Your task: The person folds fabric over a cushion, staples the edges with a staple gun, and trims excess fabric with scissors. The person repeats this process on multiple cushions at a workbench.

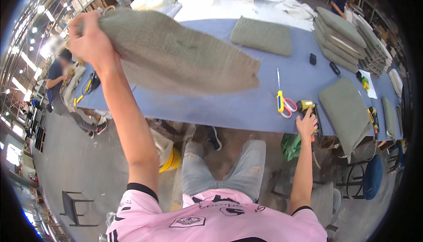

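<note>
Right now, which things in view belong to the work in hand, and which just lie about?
Likely the job's:
grey-green fabric, in the left hand
power tool, under the right hand

Apparently lying about:
scissors
yellow-handled tool
blue chair

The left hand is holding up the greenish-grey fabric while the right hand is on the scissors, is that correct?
Not quite: the head view shows the right hand on the gun-shaped tool, not the scissors. The left hand is holding up the greenish-grey fabric.
</note>
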`<state>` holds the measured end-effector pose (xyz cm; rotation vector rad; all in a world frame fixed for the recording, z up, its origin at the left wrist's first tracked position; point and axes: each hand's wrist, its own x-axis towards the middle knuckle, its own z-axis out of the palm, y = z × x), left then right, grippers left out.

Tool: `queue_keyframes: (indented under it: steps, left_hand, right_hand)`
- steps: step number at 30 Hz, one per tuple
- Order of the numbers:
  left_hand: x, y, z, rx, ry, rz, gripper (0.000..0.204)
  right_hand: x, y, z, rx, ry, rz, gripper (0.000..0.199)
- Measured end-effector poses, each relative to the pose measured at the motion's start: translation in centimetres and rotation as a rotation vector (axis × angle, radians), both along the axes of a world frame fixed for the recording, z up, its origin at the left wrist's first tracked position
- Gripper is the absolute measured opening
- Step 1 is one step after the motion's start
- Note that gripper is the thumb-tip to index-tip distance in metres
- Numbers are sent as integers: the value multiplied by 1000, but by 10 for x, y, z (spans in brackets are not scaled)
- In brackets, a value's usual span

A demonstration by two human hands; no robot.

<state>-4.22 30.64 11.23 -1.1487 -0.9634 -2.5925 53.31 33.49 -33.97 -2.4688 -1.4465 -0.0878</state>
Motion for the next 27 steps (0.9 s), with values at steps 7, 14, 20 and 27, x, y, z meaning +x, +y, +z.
queue_keyframes:
  steps: [7,14,20,27]
  left_hand:
    - [40,-36,-100,192,91,231,27]
    - [32,-168,-399,-1044,534,-264,19]
    - [5,-154,-362,-1004,493,-318,14]
    - [12,-24,-372,-957,793,-342,12]
  right_hand:
    - [-94,-42,31,497,54,280,57]
    - [-224,-182,6,-11,1009,766,23]
    - [-261,-159,13,-279,1478,580,27]
    - [-322,-38,32,-485,1714,360,51]
